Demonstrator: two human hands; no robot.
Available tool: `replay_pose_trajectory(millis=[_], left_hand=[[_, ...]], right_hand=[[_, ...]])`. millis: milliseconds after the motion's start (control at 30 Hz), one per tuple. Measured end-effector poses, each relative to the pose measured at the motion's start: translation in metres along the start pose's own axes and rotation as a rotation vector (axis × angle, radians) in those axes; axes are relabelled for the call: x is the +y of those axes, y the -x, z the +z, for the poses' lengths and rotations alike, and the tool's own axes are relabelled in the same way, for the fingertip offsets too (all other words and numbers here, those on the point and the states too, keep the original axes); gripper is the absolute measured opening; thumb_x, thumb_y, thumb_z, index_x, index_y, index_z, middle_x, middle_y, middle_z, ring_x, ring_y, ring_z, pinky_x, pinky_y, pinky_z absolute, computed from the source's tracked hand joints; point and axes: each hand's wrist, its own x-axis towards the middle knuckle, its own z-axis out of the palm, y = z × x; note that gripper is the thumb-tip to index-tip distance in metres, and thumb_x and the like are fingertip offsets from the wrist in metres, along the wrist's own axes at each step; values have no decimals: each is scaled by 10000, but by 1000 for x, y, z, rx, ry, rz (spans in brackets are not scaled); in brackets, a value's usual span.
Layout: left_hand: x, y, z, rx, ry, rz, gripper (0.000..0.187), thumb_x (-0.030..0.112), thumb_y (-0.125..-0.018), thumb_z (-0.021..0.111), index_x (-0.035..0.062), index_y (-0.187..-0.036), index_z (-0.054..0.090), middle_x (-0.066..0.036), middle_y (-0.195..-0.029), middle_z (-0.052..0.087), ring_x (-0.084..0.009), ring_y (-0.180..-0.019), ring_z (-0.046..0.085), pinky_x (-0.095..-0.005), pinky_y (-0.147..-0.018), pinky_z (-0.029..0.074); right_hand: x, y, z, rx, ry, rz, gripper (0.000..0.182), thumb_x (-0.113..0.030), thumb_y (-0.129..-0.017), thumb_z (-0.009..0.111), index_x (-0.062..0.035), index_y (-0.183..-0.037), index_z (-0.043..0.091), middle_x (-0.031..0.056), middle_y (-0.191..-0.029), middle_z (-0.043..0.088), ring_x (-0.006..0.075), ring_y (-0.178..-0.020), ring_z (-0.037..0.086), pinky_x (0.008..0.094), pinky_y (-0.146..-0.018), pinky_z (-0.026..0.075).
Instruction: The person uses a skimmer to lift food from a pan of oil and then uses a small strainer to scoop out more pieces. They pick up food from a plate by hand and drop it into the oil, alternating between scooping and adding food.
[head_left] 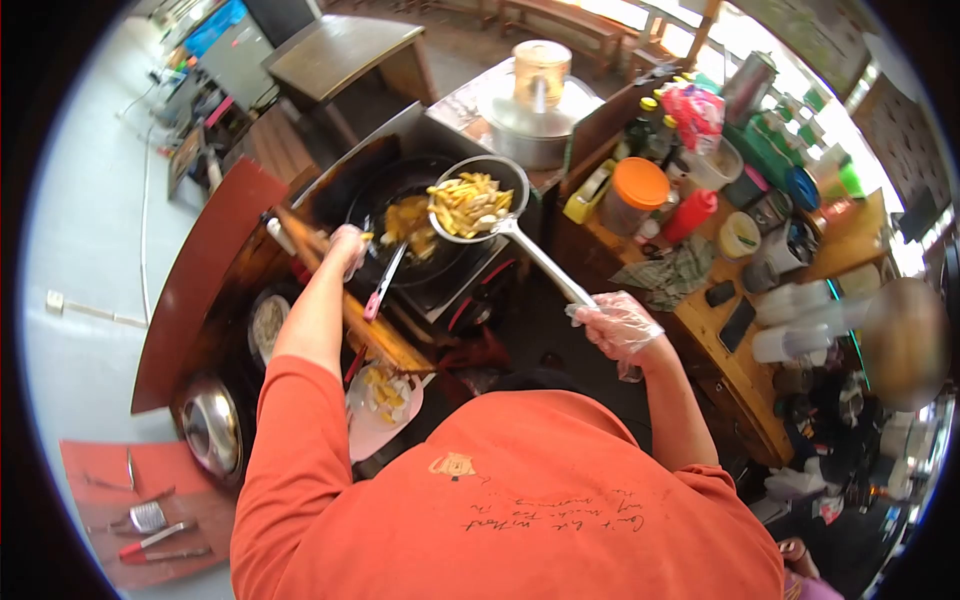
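Note:
My right hand [622, 328], in a clear plastic glove, is closed around the long handle of a metal strainer [548, 262]. The strainer's round basket holds fried potato strips [470, 203] and hangs above the right side of a dark wok [372, 195]. More yellow pieces [408, 222] lie in the wok. A utensil with a pink-tipped handle [385, 285] leans in it, untouched by either hand. At the wok's left edge my gloved left hand [346, 252] has its fingers drawn together; a small yellow bit shows at the fingertips, too small to name.
Below my left arm sits a white bowl [372, 432] with yellow pieces. The right-hand counter [690, 325] carries an orange-lidded jar [640, 184], a red bottle [690, 215], a cloth [672, 268] and a phone [738, 325]. A large pot [530, 150] stands behind the wok.

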Motion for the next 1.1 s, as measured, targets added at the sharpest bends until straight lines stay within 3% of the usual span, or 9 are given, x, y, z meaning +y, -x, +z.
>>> replay_pose_trajectory(millis=[133,167,367,567,600,700,833,900,1100], left_hand=[[10,11,-3,140,389,-31,246,248,-840,544,44,-733,632,-101,-668,580,-221,-569,531,-433,-489,420],[-18,-39,10,195,134,122,245,252,-841,546,52,-731,634,-97,-679,590,-214,-578,532,-438,-498,426],[21,-7,-12,143,610,-215,128,160,-833,565,116,-807,683,-125,-730,643,-264,-551,584,-426,-475,458],[20,11,-23,261,386,379,188,39,-872,606,77,-1054,634,-4,-763,595,-120,-546,505,-327,-463,429],[13,6,-30,269,297,426,276,95,-842,689,35,-1111,674,-114,-899,696,-222,-785,655,-326,-710,536],[25,66,-51,237,373,614,279,90,-837,689,22,-1107,672,-109,-919,691,-211,-789,650,-323,-720,529],[89,220,-107,-106,296,354,280,72,-810,659,3,-1082,667,-90,-910,669,-194,-772,628,-326,-703,522],[56,193,-100,-98,170,827,304,86,-780,644,2,-1071,666,-95,-870,657,-189,-766,620,-331,-696,520],[138,307,-113,-71,-363,942,514,105,-788,584,46,-1296,535,-243,-984,652,-426,-886,620,-436,-820,502]], right_hand=[[17,-10,-12,-165,-260,15,208,-257,-854,738,-94,-774,635,-58,-574,518,26,-426,434,198,-368,311],[19,-12,-11,-93,-93,-32,240,-274,-838,754,-94,-746,626,-52,-572,521,50,-437,463,216,-373,335],[14,-6,-13,-54,30,-79,301,-339,-828,702,-60,-743,628,17,-582,545,101,-453,476,264,-408,371],[15,0,-9,-46,24,-130,305,-330,-841,692,-55,-732,617,26,-589,549,105,-463,476,267,-414,367],[16,1,-8,-48,18,-133,305,-330,-841,692,-55,-732,617,26,-589,549,105,-463,476,267,-414,367],[20,7,-7,-69,-45,-138,303,-337,-838,704,-61,-744,622,18,-585,541,97,-448,459,264,-402,353],[33,14,-3,-69,-121,-91,270,-331,-838,716,-84,-764,636,-12,-569,521,73,-427,439,238,-379,325],[41,18,4,-53,-135,-125,239,-314,-833,724,-96,-776,644,-25,-575,522,61,-428,442,227,-375,325],[50,18,45,-12,-242,-85,246,-273,-814,746,-98,-712,606,-20,-572,535,72,-432,455,235,-374,347]])
